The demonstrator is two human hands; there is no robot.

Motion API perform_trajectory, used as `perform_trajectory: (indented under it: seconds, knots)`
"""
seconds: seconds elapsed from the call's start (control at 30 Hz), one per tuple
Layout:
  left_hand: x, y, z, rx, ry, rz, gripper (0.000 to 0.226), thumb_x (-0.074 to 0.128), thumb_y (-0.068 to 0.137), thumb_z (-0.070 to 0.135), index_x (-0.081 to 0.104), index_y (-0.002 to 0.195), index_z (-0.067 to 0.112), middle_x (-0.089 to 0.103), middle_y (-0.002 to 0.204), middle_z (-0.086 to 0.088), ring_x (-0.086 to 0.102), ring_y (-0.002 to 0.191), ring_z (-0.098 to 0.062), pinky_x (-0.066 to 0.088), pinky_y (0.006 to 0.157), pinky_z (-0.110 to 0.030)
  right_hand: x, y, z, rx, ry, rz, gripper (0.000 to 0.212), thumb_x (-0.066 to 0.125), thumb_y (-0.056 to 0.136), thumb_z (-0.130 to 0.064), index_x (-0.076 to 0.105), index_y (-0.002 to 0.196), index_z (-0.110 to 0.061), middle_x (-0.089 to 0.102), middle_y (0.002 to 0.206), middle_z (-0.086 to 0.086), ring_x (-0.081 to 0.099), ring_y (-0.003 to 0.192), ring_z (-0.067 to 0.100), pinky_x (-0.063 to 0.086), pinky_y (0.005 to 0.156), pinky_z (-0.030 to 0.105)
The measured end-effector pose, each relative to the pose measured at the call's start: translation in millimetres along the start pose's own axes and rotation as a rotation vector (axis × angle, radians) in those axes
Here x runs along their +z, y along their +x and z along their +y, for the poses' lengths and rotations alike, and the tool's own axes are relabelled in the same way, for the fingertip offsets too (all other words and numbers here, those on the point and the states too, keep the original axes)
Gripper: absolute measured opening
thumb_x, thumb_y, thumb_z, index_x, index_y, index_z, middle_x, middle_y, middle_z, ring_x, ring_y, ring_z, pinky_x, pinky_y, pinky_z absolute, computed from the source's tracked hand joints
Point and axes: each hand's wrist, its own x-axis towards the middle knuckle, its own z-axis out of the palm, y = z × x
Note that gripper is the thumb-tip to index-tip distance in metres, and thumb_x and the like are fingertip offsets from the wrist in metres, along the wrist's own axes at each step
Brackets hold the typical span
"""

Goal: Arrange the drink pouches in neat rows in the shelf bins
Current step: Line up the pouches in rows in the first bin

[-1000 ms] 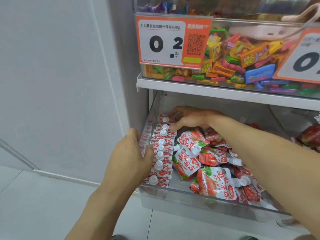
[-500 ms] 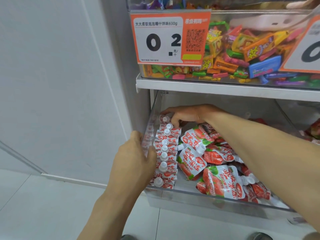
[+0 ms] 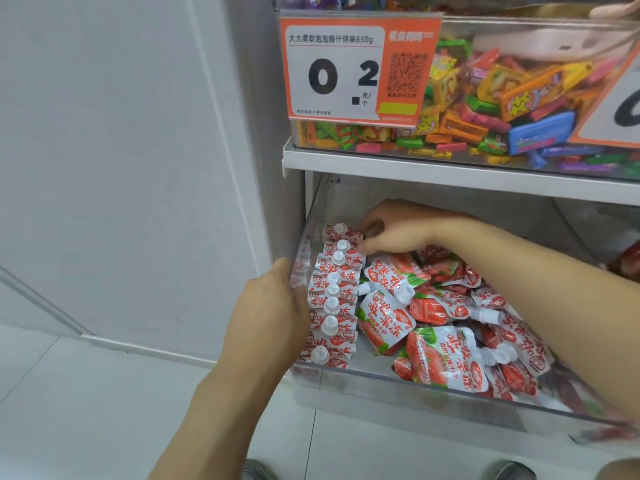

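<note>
A person's left hand (image 3: pixel 268 318) is bracing the clear shelf bin (image 3: pixel 398 384), grip spread flat on its left wall, while the right hand (image 3: pixel 398 233) is pinching the far pouch in the upright row of strawberry drink pouches (image 3: pixel 334 289), a row that may topple rightward into the loose pile (image 3: pixel 460 317) if nudged.

left hand (image 3: pixel 268 317) fingers – hidden behind bin wall (image 3: pixel 304 251) | second price tag (image 3: pixel 620 98) – cut off, perhaps "0"

Bright even light, soft blur, wide-angle bending
</note>
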Motion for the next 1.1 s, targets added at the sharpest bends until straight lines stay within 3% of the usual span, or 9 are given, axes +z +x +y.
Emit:
perform_trajectory:
  seconds: [0.17,0.27,0.33,0.5,0.63,0.73,0.83,0.93,1.1]
  knots:
    - [-2,-1,3,-0.018,-0.004,-0.033,0.009,0.052,0.094,0.026,0.052,0.101,0.020,0.061,0.073,0.001,0.055,0.062,-0.018,0.031,0.046,-0.016,7,-35,-1,-0.005,-0.172,-0.088,0.084,0.083,0.074,-0.046,0.046,0.144,-0.018,0.060,0.135,0.001,0.063,0.108,0.022,0.052,0.094,0.035]
    - [-4,-2,5,-0.025,-0.003,-0.039,0.011,0.053,0.094,0.027,0.052,0.103,0.021,0.062,0.077,0.001,0.055,0.065,-0.017,0.032,0.047,-0.014,3,-49,-1,0.004,-0.066,-0.030,0.081,0.086,0.073,-0.036,0.046,0.142,-0.021,0.061,0.126,-0.001,0.071,0.066,0.014,0.058,0.068,0.032]
    - [-3,-2,7,-0.030,0.002,-0.041,0.013,0.054,0.093,0.027,0.053,0.104,0.020,0.065,0.080,0.000,0.056,0.065,-0.017,0.032,0.047,-0.015,-2,-60,0,-0.004,-0.085,0.017,0.065,0.086,0.074,-0.036,0.055,0.131,-0.023,0.064,0.114,-0.003,0.069,0.053,0.012,0.060,0.065,0.037]
    - [-2,-1,10,-0.035,0.036,-0.039,0.012,0.055,0.092,0.026,0.047,0.097,0.019,0.062,0.078,-0.001,0.053,0.065,-0.020,0.034,0.053,-0.026,-16,-91,3,0.021,-0.257,0.150,0.028,0.077,0.081,-0.041,0.060,0.101,-0.031,0.063,0.095,-0.005,0.060,0.085,0.019,0.049,0.071,0.036]
    - [0,-3,10,-0.031,0.056,-0.026,0.012,0.054,0.093,0.028,0.049,0.097,0.018,0.062,0.079,-0.002,0.057,0.067,-0.023,0.039,0.055,-0.029,-7,-86,11,0.071,-0.057,0.511,0.033,0.063,0.090,-0.053,0.059,0.099,-0.022,0.062,0.086,0.000,0.058,0.082,0.024,0.036,0.066,0.030]
    - [2,-2,8,-0.037,0.060,-0.014,0.017,0.054,0.093,0.030,0.053,0.100,0.015,0.069,0.088,-0.006,0.064,0.076,-0.027,0.051,0.064,-0.035,5,-45,10,0.134,0.160,0.713,0.045,0.068,0.083,-0.061,0.070,0.110,-0.025,0.072,0.106,-0.003,0.065,0.097,0.021,0.041,0.073,0.024]
    - [0,-1,8,-0.040,0.041,-0.023,0.017,0.056,0.091,0.028,0.055,0.103,0.016,0.070,0.089,-0.004,0.065,0.077,-0.026,0.052,0.067,-0.036,14,-3,5,0.158,0.162,0.568,0.048,0.071,0.082,-0.055,0.064,0.118,-0.025,0.067,0.117,-0.003,0.063,0.105,0.021,0.048,0.085,0.026]
    - [-3,0,7,-0.045,0.042,-0.048,0.018,0.055,0.092,0.027,0.055,0.108,0.019,0.070,0.091,-0.002,0.065,0.075,-0.023,0.053,0.066,-0.035,27,19,6,0.201,0.104,0.382,0.029,0.070,0.088,-0.022,0.063,0.114,-0.029,0.063,0.126,0.002,0.061,0.110,0.026,0.049,0.092,0.029]
    - [-4,-1,8,-0.056,0.036,-0.058,0.012,0.051,0.095,0.019,0.055,0.106,0.019,0.069,0.094,-0.004,0.062,0.075,-0.024,0.040,0.053,-0.025,31,25,13,0.175,0.259,0.561,0.017,0.064,0.091,-0.005,0.073,0.095,-0.018,0.072,0.108,0.001,0.066,0.102,0.019,0.046,0.085,0.022]
